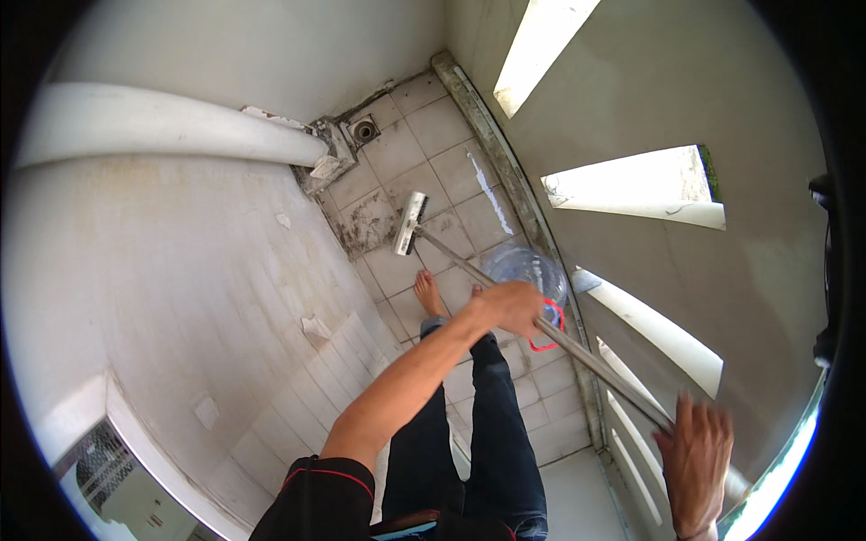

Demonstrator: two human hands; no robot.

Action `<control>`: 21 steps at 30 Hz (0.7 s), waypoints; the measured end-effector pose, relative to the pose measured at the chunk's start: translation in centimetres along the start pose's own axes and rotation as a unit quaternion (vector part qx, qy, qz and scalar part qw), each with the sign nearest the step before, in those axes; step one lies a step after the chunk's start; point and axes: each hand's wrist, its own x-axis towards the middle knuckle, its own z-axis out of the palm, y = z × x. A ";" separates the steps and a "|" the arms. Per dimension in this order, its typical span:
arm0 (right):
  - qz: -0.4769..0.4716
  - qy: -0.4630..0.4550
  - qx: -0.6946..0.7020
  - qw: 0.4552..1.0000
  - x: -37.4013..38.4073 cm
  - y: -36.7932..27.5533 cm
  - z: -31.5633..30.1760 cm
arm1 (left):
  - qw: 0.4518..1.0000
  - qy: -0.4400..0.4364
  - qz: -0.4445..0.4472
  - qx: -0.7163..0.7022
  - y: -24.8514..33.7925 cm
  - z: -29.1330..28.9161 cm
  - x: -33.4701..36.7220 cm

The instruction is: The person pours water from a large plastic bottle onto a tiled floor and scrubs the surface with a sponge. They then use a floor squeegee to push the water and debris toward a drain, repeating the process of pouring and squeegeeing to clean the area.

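Note:
A long-handled floor brush slants across the view. Its white head (411,223), with a dark edge, rests on the tiles, and its metal pole (600,365) runs back toward the lower right. My left hand (516,308) is closed around the pole about midway. Lower right, my right hand (696,455) has its fingers stretched out and somewhat blurred; the pole's upper part passes behind it. Beneath the pole stands a clear plastic bucket (521,261) with a red handle (560,317), partly hidden by my left hand.
My bare foot (428,293) stands on the stained floor tiles (442,126). A floor drain (363,131) lies in the far corner, beside a thick white pipe (171,124). A low ledge (492,135) borders the right wall, which has several slanted openings (631,185). The left wall (180,270) is peeling.

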 end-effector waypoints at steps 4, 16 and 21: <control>-0.026 0.005 0.175 0.984 -5.3 -0.7 3.5 | 0.998 -0.001 0.039 0.040 -0.8 1.6 1.0; -0.058 -0.093 0.112 0.988 -1.7 -15.7 11.1 | 0.958 0.149 0.027 0.243 -18.7 -0.6 0.8; -0.030 -0.055 0.241 0.969 -2.5 -15.3 11.1 | 0.957 0.089 0.010 0.276 -18.2 2.0 -0.4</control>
